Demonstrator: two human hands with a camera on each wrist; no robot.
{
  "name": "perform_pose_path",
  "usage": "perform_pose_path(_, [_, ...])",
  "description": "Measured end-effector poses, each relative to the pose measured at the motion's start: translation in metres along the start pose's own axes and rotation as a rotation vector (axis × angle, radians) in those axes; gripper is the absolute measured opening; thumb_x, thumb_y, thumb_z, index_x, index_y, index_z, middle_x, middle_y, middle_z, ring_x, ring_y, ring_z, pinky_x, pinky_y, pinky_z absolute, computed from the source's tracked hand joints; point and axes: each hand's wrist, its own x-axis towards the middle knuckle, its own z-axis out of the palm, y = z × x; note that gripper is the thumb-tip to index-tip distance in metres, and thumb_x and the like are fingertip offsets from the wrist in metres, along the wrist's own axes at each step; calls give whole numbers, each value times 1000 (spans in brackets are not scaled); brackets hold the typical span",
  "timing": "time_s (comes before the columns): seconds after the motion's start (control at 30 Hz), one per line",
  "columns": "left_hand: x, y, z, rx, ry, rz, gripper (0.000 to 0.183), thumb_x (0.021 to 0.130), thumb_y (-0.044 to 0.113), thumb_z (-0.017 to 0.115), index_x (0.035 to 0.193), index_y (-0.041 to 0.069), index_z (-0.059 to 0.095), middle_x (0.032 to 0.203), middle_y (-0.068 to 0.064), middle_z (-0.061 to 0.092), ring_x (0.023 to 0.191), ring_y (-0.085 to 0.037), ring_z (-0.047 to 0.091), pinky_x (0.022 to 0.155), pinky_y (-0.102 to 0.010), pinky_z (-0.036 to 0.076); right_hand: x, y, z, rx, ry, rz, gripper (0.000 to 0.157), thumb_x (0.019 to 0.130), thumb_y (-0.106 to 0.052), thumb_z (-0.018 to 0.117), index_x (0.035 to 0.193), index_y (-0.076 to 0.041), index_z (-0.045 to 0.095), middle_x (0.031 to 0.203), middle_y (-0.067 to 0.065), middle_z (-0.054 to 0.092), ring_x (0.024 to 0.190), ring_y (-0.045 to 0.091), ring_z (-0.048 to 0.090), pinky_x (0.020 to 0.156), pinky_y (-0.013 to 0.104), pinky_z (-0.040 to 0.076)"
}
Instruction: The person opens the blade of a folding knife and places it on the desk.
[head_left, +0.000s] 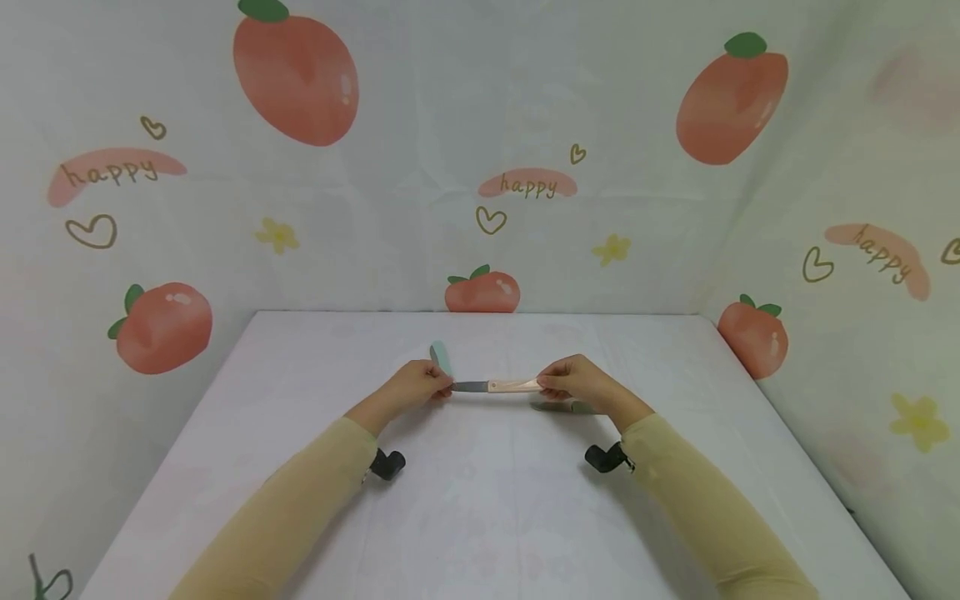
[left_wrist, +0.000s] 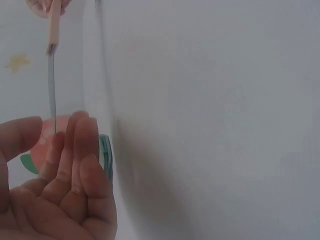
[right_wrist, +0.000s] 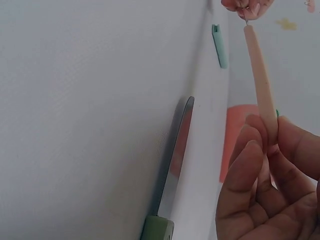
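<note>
A small knife with a pale peach handle and grey blade is held level above the table. My right hand grips the end of its handle between thumb and fingers. My left hand is at the blade tip; in the left wrist view the tip meets the index finger, and a gap separates it from the thumb. A second knife with a green handle lies under my right hand, its handle partly out of view in the right wrist view. Behind my left hand lies a slim teal piece with a slotted end.
The white table reaches back to a fabric wall printed with fruit, hearts and flowers. Black wrist cameras, one on the left wrist and one on the right, hang inward over the table.
</note>
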Motion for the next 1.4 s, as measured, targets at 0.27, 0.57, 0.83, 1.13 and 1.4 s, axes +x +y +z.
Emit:
perform_pose_path(0.27, [10,-1,-5,7,122,-15,19,100,21,61,104,2,62,97,-7,72,84,-16,65,69,-25,47,6,3,0,-48,30,47,27,96,-18,69,113,3,71,90,6,72,81,15,65,78,29,55])
perform_pose_path(0.57, [19,0,-8,42,237,-19,20,98,20,62,105,2,61,90,-8,68,81,-18,59,66,-27,44,13,5,1,-97,31,54,23,96,-16,69,108,3,73,88,5,73,78,13,65,74,28,56])
perform_pose_path(0.83, [29,0,-10,61,293,-2,25,98,23,62,111,2,60,106,-14,65,92,-25,60,76,-34,48,21,4,5,-221,50,59,20,95,-15,70,101,3,74,80,4,71,71,11,62,66,25,54])
perform_pose_path(1.13, [36,5,-5,87,315,-24,29,95,19,65,116,0,58,113,-17,63,102,-30,59,89,-41,47,25,6,7,-285,61,147,19,93,-21,73,95,-2,71,82,4,69,71,12,58,63,22,48])
perform_pose_path(1.4, [44,2,-3,137,327,-27,34,94,20,68,119,0,57,109,-17,62,98,-29,57,88,-41,46,22,1,9,-400,78,146,19,91,-22,75,84,-6,71,76,2,68,68,12,53,61,24,43])
